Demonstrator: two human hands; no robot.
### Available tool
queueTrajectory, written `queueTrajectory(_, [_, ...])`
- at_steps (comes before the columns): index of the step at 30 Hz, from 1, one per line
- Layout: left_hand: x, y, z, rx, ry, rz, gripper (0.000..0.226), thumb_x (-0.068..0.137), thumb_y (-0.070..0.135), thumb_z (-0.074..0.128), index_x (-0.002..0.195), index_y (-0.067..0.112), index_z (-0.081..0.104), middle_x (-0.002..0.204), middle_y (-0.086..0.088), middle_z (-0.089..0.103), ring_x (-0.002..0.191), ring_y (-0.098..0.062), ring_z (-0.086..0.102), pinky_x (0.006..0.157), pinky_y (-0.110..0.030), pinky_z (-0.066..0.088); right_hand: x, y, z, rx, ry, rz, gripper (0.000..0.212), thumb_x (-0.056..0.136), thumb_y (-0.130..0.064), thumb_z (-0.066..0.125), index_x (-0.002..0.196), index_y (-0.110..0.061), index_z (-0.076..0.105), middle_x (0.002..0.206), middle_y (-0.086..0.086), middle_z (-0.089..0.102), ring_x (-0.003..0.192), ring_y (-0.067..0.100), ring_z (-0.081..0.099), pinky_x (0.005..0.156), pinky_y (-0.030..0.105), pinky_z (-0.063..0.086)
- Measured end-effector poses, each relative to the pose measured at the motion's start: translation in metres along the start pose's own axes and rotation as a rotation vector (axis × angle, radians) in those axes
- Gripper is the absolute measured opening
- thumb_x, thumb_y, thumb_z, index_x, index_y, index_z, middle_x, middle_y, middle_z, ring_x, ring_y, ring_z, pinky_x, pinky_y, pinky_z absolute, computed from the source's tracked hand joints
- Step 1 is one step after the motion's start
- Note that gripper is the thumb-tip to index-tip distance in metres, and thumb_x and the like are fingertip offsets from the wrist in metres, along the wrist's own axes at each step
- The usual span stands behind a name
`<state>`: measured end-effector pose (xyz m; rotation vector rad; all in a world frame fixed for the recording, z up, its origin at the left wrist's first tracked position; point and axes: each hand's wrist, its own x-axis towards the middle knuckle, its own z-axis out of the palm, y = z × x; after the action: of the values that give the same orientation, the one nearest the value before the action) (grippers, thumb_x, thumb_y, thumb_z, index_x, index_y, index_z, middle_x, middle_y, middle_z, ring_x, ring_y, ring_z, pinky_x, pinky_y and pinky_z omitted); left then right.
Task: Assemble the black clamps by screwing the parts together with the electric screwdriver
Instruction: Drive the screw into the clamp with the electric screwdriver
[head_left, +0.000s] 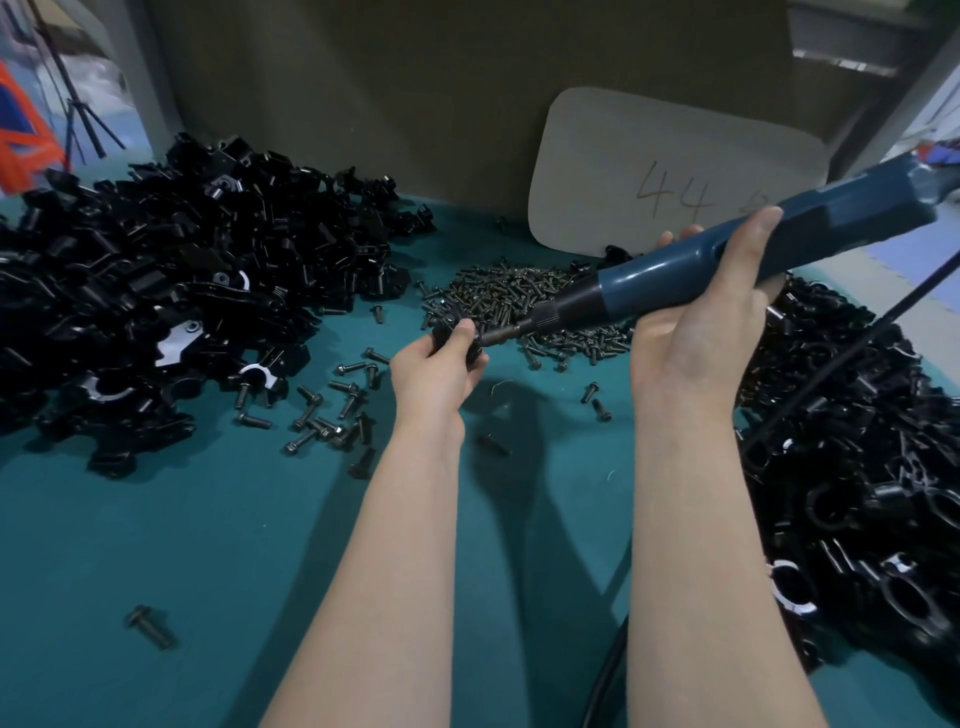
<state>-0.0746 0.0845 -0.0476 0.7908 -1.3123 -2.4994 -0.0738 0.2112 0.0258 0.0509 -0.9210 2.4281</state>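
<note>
Single head-worn wide-angle view, facing forward and down onto teal counter (208, 545), close. Left hand (434, 371) and right hand (698, 332) sit mid-frame; cardboard wall (415, 78) fills top of frame.

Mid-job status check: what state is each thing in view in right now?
left hand: grips the black clamp.
black clamp: held, screwdriver tip against it.
electric screwdriver: tilted, tip down-left.
right hand: curled round the screwdriver body.
screw heap: loose, behind the hands.
left pile of black parts: heaped on the table.
right pile of black parts: heaped on the table.
</note>
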Motion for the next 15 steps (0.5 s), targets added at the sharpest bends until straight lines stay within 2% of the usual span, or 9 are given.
queueTrajectory(1, [0.0,-0.001,0.0,0.022,0.014,0.019,0.018,0.093,0.013,0.064,0.077,0.008,0.057,0.095,-0.014,0.062,0.077,-0.022,0.06,0.074,-0.024,0.059,-0.003,-0.001,0.001,0.01,-0.04,0.019,0.032,0.101,-0.028,0.045,0.128,-0.019,0.033,0.089,-0.002,0.054,0.077,0.008,0.059,0.083,0.023,0.051])
queueTrajectory(4, [0.002,-0.004,0.0,0.112,0.056,0.081,0.019,0.092,0.018,0.066,0.076,0.009,0.06,0.09,-0.01,0.064,0.07,-0.018,0.063,0.075,-0.025,0.059,-0.003,-0.001,0.005,-0.066,-0.065,0.003,0.038,0.1,-0.027,0.046,0.133,-0.017,0.031,0.09,0.0,0.053,0.079,0.01,0.059,0.084,0.024,0.052])
queueTrajectory(6, [0.002,-0.007,0.001,0.165,0.088,0.119,0.018,0.091,0.021,0.067,0.078,0.009,0.062,0.084,-0.006,0.065,0.064,-0.016,0.064,0.08,-0.031,0.059,-0.006,0.002,0.008,-0.117,-0.101,-0.034,0.036,0.1,-0.024,0.046,0.132,-0.019,0.03,0.092,-0.001,0.054,0.081,0.008,0.06,0.085,0.024,0.051])
queueTrajectory(9, [0.001,-0.01,0.001,0.226,0.115,0.174,0.014,0.089,0.022,0.069,0.08,0.012,0.066,0.071,0.001,0.064,0.066,-0.021,0.064,0.088,-0.042,0.056,-0.012,0.007,0.015,-0.237,-0.193,-0.087,0.027,0.098,-0.022,0.048,0.121,-0.025,0.034,0.099,-0.002,0.056,0.084,0.006,0.061,0.087,0.024,0.049])
queueTrajectory(11, [0.0,-0.01,0.0,0.211,0.124,0.176,0.019,0.088,0.024,0.07,0.094,0.006,0.068,0.068,0.001,0.063,0.067,-0.022,0.065,0.09,-0.043,0.055,-0.016,0.01,0.016,-0.27,-0.226,-0.113,0.036,0.096,-0.022,0.049,0.128,-0.018,0.033,0.107,0.005,0.053,0.088,0.009,0.06,0.089,0.025,0.049])
queueTrajectory(13, [0.002,-0.01,-0.001,0.201,0.132,0.185,0.017,0.087,0.024,0.071,0.087,0.007,0.067,0.066,0.001,0.063,0.065,-0.023,0.065,0.089,-0.043,0.056,-0.018,0.011,0.017,-0.28,-0.229,-0.132,0.047,0.095,-0.023,0.05,0.135,-0.011,0.028,0.11,0.009,0.051,0.088,0.009,0.06,0.089,0.025,0.049])
queueTrajectory(15, [0.002,-0.009,-0.002,0.194,0.139,0.196,0.017,0.087,0.023,0.071,0.085,0.007,0.067,0.065,0.002,0.063,0.062,-0.022,0.063,0.088,-0.043,0.056,-0.019,0.011,0.016,-0.279,-0.237,-0.127,0.048,0.095,-0.024,0.05,0.135,-0.013,0.028,0.109,0.01,0.051,0.089,0.011,0.06,0.089,0.027,0.05])
